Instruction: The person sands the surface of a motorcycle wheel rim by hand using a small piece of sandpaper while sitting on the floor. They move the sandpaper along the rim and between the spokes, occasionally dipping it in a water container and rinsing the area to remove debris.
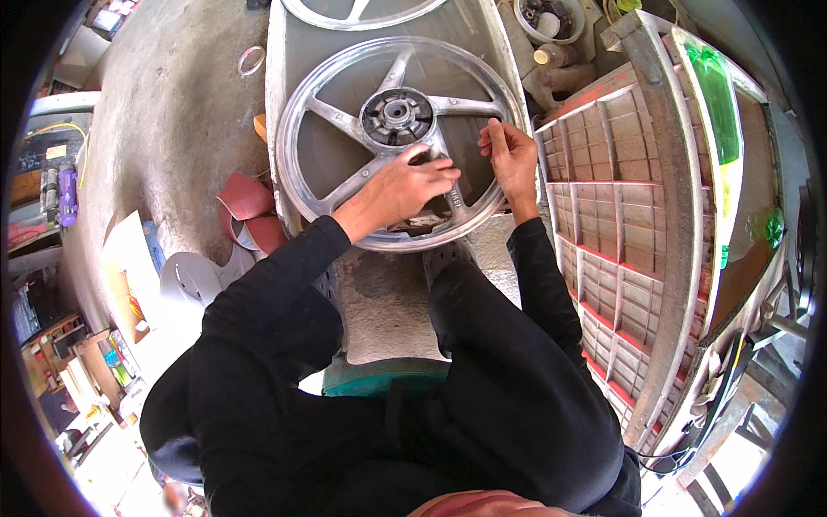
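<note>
- Black trousers [517,362] and black sleeves [284,284] are filling the lower half of the view, with the person sitting on a green seat [379,376].
- Both forearms are reaching up toward twelve o'clock to a silver spoked wheel [297,129], which is lying flat on a grey concrete counter [388,302] just above the knees.
- At the wheel's centre, a dark round hub [396,116] is facing up.
- Left hand [401,185] is resting across the spoke running from the hub toward five o'clock, its fingers [435,168] curled and pressing down on it; whether they are pinching anything is hard to tell.
- Right hand [510,159] is sitting at the wheel's three o'clock rim, its fingers [493,138] bent narrowly and touching the rim's inner edge.
- Red sandpaper sheets [250,211] are lying at the wheel's eight o'clock, on the floor beside the counter.
- Another wheel rim [362,13] is showing partly at twelve o'clock, well apart from the hands.
- Off at three o'clock, a red gridded crate [612,224] is leaning against the counter.
- A small metal ring [251,59] is lying on the floor at eleven o'clock.
</note>
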Motion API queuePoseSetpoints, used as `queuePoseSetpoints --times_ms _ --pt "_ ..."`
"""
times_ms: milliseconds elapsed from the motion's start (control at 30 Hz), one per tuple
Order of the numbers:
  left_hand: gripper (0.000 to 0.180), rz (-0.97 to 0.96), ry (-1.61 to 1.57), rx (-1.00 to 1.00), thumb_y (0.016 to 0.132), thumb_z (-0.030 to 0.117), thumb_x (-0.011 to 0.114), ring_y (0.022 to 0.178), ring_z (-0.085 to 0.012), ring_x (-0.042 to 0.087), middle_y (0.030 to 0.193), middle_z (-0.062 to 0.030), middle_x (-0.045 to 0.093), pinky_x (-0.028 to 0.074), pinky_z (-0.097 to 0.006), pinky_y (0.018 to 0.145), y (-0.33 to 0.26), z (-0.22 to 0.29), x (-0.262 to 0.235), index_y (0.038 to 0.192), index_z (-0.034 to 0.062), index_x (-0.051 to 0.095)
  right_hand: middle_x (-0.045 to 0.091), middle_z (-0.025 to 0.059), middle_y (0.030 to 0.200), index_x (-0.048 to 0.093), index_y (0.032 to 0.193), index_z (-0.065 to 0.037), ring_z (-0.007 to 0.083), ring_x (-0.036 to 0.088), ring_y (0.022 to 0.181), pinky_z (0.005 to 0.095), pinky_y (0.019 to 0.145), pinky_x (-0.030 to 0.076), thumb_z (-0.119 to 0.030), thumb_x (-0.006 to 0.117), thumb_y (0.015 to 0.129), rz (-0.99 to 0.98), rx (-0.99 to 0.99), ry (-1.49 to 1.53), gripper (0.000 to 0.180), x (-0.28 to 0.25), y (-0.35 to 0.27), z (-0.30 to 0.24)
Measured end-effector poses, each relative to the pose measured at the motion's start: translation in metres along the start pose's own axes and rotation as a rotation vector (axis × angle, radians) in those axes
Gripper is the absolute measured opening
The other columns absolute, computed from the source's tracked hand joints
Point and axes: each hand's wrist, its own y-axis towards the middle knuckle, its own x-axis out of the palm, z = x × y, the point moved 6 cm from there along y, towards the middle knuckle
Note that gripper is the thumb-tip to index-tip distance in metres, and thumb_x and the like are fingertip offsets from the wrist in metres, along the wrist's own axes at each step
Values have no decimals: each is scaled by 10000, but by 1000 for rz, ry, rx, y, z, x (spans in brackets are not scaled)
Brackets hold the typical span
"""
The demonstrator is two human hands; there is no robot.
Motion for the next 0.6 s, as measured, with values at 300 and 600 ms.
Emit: queuePoseSetpoints --times_ms 300,600 --pt "425 10 3 0 886 22 646 1412 -194 622 1449 -35 708 420 -479 1238 0 -14 2 1301 91 710 748 87 810 766 946 63 127 696 721 289 668 577 -328 682 1097 -1 -10 16 428 3 -1 -1" --pt "388 29 76 -43 910 30 641 1359 -225 660 1406 -79 729 431 -518 1217 11 -26 -3 1289 50 720 744 83 796 763 935 59 119 689 710 285 659 563 -305 673 1102 -10 -22 1 410 3 0 -3"
